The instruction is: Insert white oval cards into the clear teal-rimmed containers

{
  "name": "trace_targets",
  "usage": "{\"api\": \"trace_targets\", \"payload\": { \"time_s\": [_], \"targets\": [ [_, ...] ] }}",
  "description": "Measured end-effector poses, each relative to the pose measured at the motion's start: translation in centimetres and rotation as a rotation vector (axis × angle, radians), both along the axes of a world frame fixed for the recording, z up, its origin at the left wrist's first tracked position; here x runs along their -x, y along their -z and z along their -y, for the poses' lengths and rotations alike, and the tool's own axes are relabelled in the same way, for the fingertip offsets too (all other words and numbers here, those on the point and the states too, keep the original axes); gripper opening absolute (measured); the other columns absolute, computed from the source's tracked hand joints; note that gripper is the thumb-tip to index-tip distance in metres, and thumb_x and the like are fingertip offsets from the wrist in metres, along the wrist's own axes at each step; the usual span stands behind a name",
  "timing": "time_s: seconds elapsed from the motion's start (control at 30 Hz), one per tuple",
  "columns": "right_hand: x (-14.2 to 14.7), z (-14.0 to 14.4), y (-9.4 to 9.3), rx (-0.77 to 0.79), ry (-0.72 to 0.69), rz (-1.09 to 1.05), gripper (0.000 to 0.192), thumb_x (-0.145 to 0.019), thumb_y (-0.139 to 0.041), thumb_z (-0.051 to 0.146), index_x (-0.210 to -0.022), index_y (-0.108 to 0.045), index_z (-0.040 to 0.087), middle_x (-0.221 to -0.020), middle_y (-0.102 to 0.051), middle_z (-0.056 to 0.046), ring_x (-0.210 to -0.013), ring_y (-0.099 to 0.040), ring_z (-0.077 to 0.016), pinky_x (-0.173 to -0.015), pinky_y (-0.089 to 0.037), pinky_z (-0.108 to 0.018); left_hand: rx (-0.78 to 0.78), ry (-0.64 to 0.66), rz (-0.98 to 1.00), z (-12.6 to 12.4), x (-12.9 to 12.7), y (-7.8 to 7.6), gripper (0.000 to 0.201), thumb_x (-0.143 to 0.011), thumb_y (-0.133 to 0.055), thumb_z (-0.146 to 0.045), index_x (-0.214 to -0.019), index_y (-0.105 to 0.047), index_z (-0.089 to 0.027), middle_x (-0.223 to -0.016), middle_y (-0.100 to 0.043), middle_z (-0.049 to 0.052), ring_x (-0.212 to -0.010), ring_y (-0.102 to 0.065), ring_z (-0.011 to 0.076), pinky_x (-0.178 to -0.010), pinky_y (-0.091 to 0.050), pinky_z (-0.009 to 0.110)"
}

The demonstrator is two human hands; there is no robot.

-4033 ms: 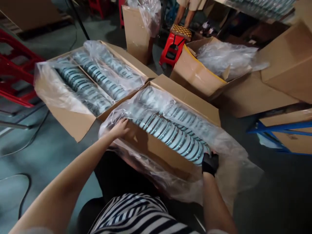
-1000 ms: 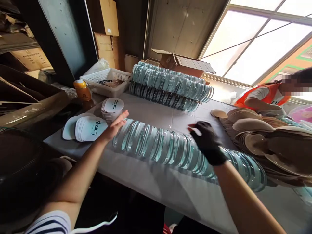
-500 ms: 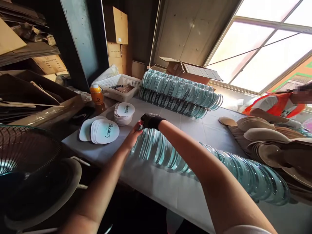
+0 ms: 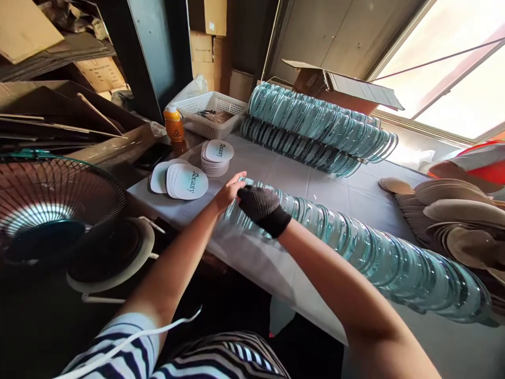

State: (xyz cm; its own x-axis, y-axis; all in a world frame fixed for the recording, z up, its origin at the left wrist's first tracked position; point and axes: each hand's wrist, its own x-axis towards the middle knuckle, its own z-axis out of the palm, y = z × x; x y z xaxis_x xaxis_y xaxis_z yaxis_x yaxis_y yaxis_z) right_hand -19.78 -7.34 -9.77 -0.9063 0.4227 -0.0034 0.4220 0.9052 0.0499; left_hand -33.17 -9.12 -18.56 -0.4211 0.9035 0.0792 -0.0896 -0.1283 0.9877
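A long row of clear, greenish glass discs (image 4: 343,231) stands on edge along the near side of the table. At the row's left end my bare left hand (image 4: 231,191) is closed at the rim of a disc, its fingertips close to my right hand. My right hand (image 4: 260,204), in a dark dotted glove with a black cuff, curls over the tops of the end discs, and its fingertips are partly hidden. Left of my hands are a stack of white printed cards (image 4: 187,181) and a smaller stack of round cards (image 4: 215,158).
More glass discs (image 4: 315,121) stand in stacked rows at the back. An orange bottle (image 4: 174,125), white basket (image 4: 211,113) and open carton (image 4: 347,89) are behind. Tan oval pieces (image 4: 453,210) lie at right, near a person's orange vest (image 4: 487,166). A fan (image 4: 59,210) stands at left.
The view has shifted, bringing my striped clothing into sight. My gloved right hand has come back over the tops of the discs; my left hand stays at the row's end.
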Motion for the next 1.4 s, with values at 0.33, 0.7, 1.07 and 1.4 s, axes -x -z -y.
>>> {"api": "trace_targets", "payload": {
  "time_s": [0.33,0.7,1.07,1.4],
  "targets": [
    [-2.6,7.0,9.0,0.029,-0.052,0.151,0.051,-0.095,-0.018,0.014,-0.107,-0.067,0.019,-0.104,-0.069,-0.010,-0.089,-0.065,-0.0232,-0.070,-0.051,-0.033,0.078,-0.048,-0.063,0.0,-0.1,-0.6,0.052,-0.080,-0.047,-0.027,-0.131,-0.055,-0.016,-0.128,-0.061,0.008,-0.122,-0.053,0.0266,-0.110,-0.035,0.043],
    [-2.9,-8.4,-2.7,0.035,0.321,0.088,0.035,-0.085,-0.055,0.032,-0.117,-0.067,0.024,-0.112,-0.070,-0.009,-0.100,-0.065,-0.0243,-0.076,-0.047,-0.029,-0.147,0.002,-1.099,2.2,-2.2,-2.4,0.037,-0.089,-0.052,-0.033,-0.124,-0.063,-0.026,-0.130,-0.061,0.005,-0.128,-0.047,0.0274,-0.110,-0.034,0.043],
    [-0.6,-8.5,-2.6,0.011,0.127,0.150,0.023,-0.079,-0.058,0.024,-0.096,-0.072,0.017,-0.094,-0.073,-0.012,-0.089,-0.068,-0.0255,-0.068,-0.048,-0.028,-0.123,-0.055,-1.217,2.0,-2.0,-2.0,0.034,-0.091,-0.049,-0.030,-0.122,-0.060,-0.023,-0.126,-0.062,0.005,-0.123,-0.051,0.0225,-0.104,-0.044,0.039],
    [-7.5,3.7,6.1,-0.018,0.057,0.026,0.038,-0.098,-0.029,0.021,-0.106,-0.066,0.020,-0.105,-0.068,-0.011,-0.084,-0.066,-0.0207,-0.065,-0.044,-0.027,-0.107,-0.055,-1.258,1.7,-2.0,-2.5,0.036,-0.091,-0.045,-0.031,-0.120,-0.064,-0.020,-0.125,-0.064,0.004,-0.122,-0.052,0.0199,-0.106,-0.042,0.036]
  ]
}}
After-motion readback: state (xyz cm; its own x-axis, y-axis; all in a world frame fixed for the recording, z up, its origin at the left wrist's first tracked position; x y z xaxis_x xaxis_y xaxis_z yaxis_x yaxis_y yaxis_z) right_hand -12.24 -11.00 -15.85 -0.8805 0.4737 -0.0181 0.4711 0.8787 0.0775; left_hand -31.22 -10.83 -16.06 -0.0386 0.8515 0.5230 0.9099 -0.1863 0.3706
